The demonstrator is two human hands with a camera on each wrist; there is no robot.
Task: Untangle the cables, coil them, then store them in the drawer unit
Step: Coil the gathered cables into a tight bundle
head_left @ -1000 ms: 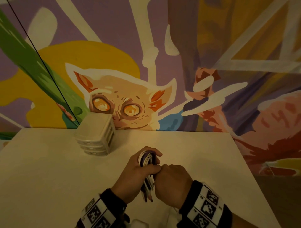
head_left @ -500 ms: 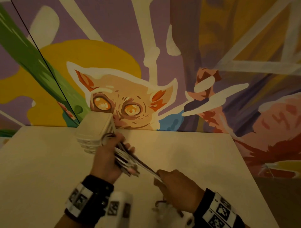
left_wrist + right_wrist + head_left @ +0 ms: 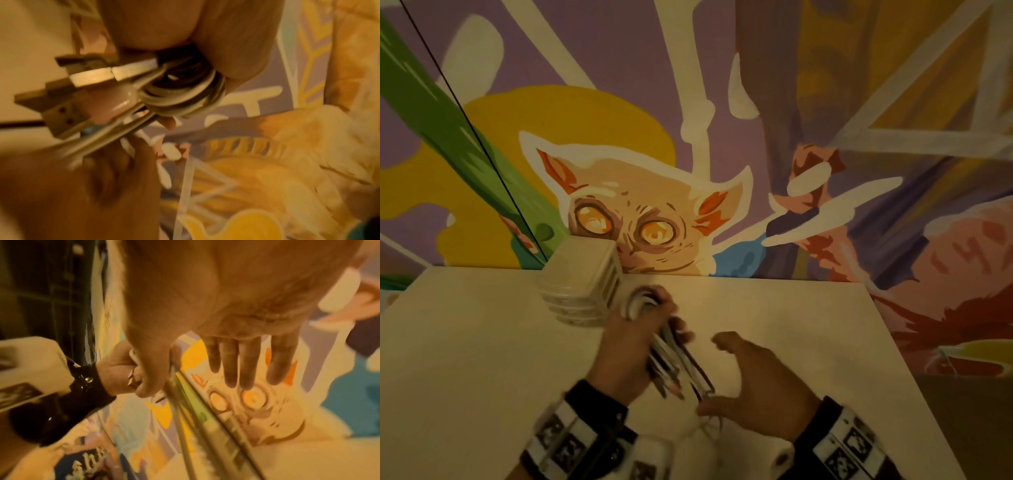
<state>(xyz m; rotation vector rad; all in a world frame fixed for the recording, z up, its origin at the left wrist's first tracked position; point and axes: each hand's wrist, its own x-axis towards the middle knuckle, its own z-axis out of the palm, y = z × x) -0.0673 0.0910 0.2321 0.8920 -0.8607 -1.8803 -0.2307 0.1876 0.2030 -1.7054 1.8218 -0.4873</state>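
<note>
My left hand [image 3: 650,329] grips a coiled bundle of white and dark cables [image 3: 642,301] just right of the white drawer unit [image 3: 582,277]. Loose strands and plugs [image 3: 688,373] trail from the fist down toward my right hand [image 3: 732,373]. That hand hovers over the table with straight, spread fingers [image 3: 242,363]; its thumb lies beside the strands [image 3: 185,404] without closing on them. The left wrist view shows the coil [image 3: 185,91] under my fingers, with several USB plugs [image 3: 92,76] sticking out. The drawers look closed.
The pale table [image 3: 482,359] ends against a painted mural wall [image 3: 654,222]. Its right edge [image 3: 914,370] drops to a dark floor. A white cloth-like item [image 3: 709,442] lies at the near edge between my wrists.
My left hand carried the coil up and away from the right hand, toward the drawer unit. The right hand, closed on the strands half a second ago, has let go and spread its fingers.
</note>
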